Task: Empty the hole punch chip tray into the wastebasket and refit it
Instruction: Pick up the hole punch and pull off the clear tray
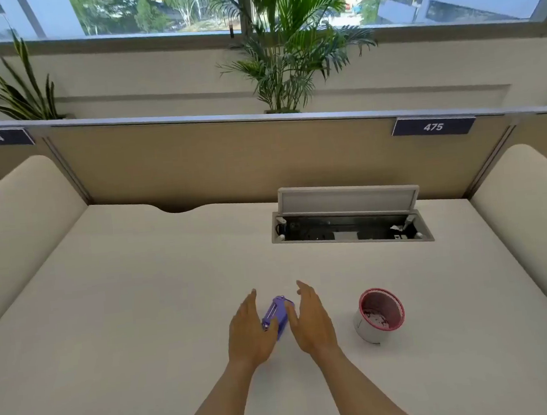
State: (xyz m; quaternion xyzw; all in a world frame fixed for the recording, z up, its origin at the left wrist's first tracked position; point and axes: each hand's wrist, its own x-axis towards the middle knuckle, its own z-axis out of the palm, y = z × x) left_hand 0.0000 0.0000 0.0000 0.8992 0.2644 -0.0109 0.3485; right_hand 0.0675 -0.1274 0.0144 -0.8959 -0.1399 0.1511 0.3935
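Observation:
A small purple hole punch (pixel 279 314) lies on the white desk (pixel 141 301), near the front middle. My left hand (pixel 250 333) is flat and open on its left side, thumb close to the punch's near end. My right hand (pixel 311 319) is open on its right side, fingers stretched forward, thumb next to the punch. Neither hand grips it. To the right stands a small round wastebasket (pixel 379 315), white with a red rim, with bits of paper inside. The chip tray cannot be made out separately.
An open cable box (pixel 350 228) with its lid raised is set into the desk at the back right. A beige partition (pixel 228 158) with the number plate 475 closes the far edge. Cushioned side panels flank the desk. Plants stand behind the partition.

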